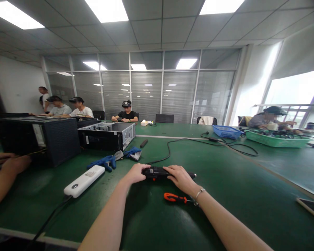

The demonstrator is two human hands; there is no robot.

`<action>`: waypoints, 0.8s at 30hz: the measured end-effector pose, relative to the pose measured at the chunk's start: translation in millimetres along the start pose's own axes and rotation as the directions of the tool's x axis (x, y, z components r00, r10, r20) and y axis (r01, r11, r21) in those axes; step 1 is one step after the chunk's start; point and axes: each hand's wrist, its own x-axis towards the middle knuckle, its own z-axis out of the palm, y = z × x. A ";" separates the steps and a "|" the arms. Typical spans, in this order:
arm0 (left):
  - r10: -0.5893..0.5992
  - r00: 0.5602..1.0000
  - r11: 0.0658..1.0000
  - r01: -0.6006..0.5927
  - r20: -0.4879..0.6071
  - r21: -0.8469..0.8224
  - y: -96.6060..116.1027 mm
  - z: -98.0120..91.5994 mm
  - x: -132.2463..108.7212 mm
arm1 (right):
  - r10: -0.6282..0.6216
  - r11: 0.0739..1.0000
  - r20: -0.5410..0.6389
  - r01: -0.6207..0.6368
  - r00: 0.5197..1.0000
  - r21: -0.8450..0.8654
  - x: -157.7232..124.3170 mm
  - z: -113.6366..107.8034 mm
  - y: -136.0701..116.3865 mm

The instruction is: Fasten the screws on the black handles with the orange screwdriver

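Observation:
A black electric screwdriver (157, 172) with a cable lies on the green table (225, 195) in front of me. My left hand (136, 173) is closed on its left end. My right hand (181, 178) wraps over its right part, a bracelet on the wrist. An orange-handled screwdriver (174, 198) lies on the table just below my right wrist, touching neither hand.
A white power strip (83, 180) and blue gloves (112, 159) lie to the left. Two open computer cases (107, 135) stand behind them. Another person's arm (2, 174) rests at far left. A blue basket (226, 131), a green tray (276, 140) and a phone (312, 208) are to the right. Several people sit at the far side.

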 end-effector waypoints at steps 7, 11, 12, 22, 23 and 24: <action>0.008 1.000 0.992 -0.011 0.023 0.125 9.3 1.3 -2.8 | 0.013 1.000 0.021 -0.013 1.000 0.003 -0.1 0.9 1.1; 0.001 1.000 0.999 -0.002 0.031 0.052 10.3 -1.7 -3.5 | -0.002 1.000 0.028 0.002 1.000 0.001 0.5 0.8 2.3; 0.004 1.000 0.999 -0.005 0.027 0.034 9.7 -2.2 -3.5 | -0.002 1.000 0.030 0.002 1.000 -0.001 0.7 0.8 2.4; 0.002 1.000 1.000 -0.002 0.031 -0.012 8.8 -2.7 -3.5 | -0.005 1.000 0.048 0.006 0.999 -0.014 1.4 -2.7 0.1; -0.004 0.999 1.000 0.004 0.040 -0.005 9.9 -2.7 -3.5 | -0.004 1.000 0.051 0.004 0.999 -0.015 1.3 -2.8 0.0; -0.010 0.999 1.000 0.010 0.049 0.003 11.0 -2.7 -3.6 | -0.002 1.000 0.053 0.003 0.999 -0.016 1.1 -2.6 -0.1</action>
